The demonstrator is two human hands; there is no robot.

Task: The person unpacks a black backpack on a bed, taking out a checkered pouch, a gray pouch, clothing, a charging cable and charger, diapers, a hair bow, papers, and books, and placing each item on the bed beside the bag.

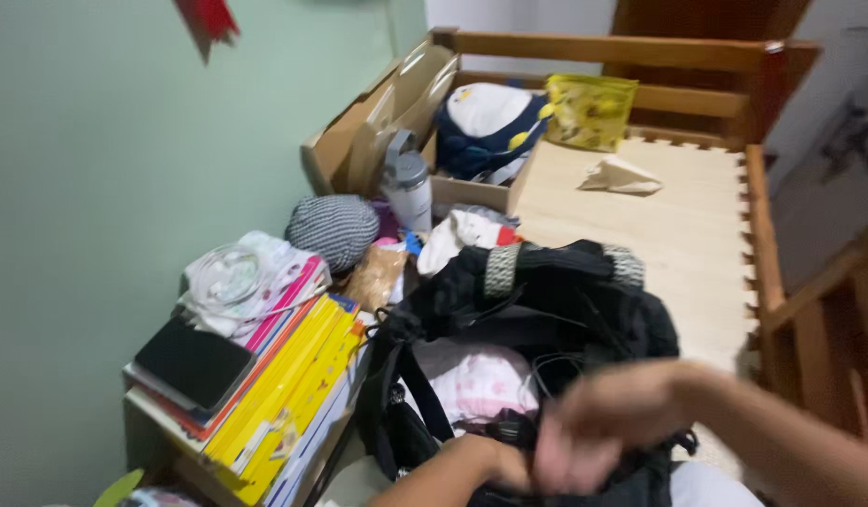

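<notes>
An open black backpack (556,300) lies on the wooden bed in front of me, with pink-and-white cloth (481,380) showing inside it. My right hand (589,437) comes in from the right, blurred by motion, its fingers curled down over the bag's near edge. My left hand (504,462) reaches up from the bottom and meets the same edge. It is mostly covered by the right hand. Whether either hand grips the bag is lost in the blur.
Left of the bag sits a stack of yellow books (288,394) with a black tablet (194,361) and white cloth bundle (237,277) on top. Behind are a grey striped hat (333,227), a bottle (409,188), a cardboard box (472,192) holding a penguin plush bag (490,117), and a yellow bag (592,111). A wooden rail (763,235) borders the right.
</notes>
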